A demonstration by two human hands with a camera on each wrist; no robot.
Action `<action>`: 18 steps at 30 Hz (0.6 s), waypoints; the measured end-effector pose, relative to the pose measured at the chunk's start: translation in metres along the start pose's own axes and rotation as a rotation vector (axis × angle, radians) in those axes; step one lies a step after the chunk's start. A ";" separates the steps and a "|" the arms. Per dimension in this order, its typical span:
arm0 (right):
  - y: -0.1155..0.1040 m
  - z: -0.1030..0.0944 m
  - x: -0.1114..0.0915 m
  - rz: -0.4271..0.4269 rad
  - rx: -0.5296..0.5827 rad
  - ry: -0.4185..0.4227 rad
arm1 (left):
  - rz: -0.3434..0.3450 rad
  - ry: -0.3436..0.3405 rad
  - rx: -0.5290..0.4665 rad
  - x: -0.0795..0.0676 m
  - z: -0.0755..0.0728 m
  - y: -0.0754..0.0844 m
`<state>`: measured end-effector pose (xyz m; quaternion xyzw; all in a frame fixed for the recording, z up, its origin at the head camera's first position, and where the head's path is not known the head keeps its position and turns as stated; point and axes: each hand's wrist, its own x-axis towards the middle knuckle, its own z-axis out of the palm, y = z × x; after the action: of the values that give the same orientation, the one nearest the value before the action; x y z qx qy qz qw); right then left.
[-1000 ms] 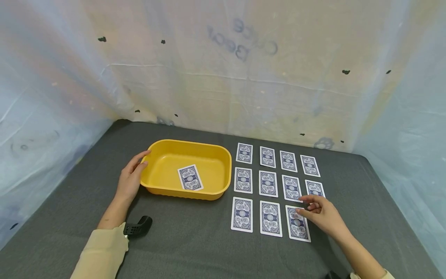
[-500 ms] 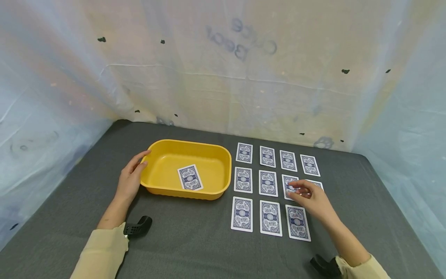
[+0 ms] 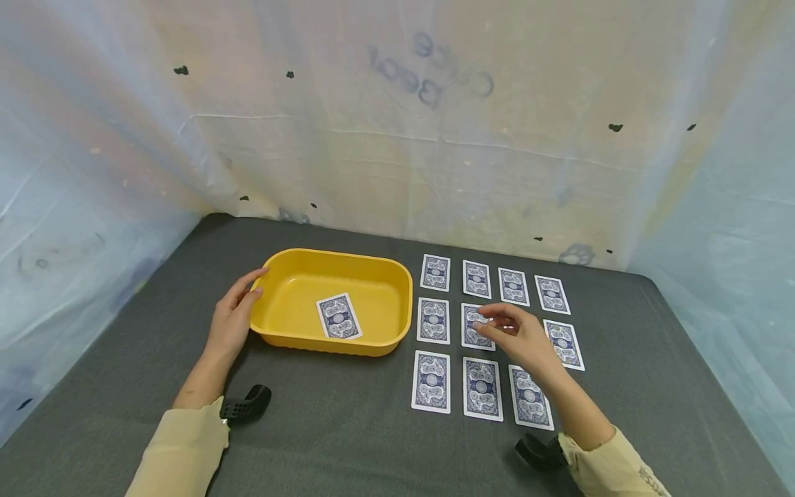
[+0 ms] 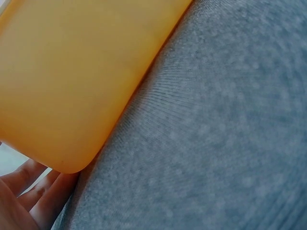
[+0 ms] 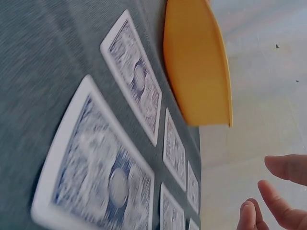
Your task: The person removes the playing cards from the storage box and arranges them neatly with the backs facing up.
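Note:
In the head view, my left hand (image 3: 232,321) rests against the left end of the yellow tray (image 3: 394,304), with thumb and fingertips at its rim. The left wrist view shows its fingers (image 4: 45,196) fairly straight along the tray's outer wall. One playing card (image 3: 339,317) lies back up in the tray. My right hand (image 3: 522,342) hovers over the rows of cards, its thumb and index finger apart and holding nothing. Below its fingertips lies a blue-backed card (image 3: 473,337) in the middle row. The card to the right of that is hidden by the hand.
Several more cards lie back up in three rows right of the tray, among them a near-row card (image 3: 431,383) and a far-right card (image 3: 553,295). Grey cloth (image 3: 348,428) covers the table. Translucent sheeting (image 3: 373,172) hangs behind and at both sides.
My right hand has moved left and away from me, from the near right cards to over the middle row. The left hand, tray and visible cards have stayed put.

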<state>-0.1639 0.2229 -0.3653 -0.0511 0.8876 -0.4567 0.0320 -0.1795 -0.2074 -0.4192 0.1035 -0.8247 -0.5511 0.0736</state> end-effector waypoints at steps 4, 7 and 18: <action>-0.008 0.008 0.006 -0.014 0.019 -0.007 | -0.004 0.010 0.004 0.001 0.001 -0.001; -0.014 0.014 0.009 -0.015 0.026 -0.013 | -0.002 0.010 0.004 0.001 0.001 -0.002; -0.034 0.036 0.021 -0.019 0.100 -0.070 | 0.017 -0.008 -0.017 0.000 -0.001 -0.001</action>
<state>-0.1784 0.1714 -0.3587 -0.0738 0.8615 -0.4985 0.0613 -0.1795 -0.2089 -0.4198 0.0937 -0.8212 -0.5578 0.0759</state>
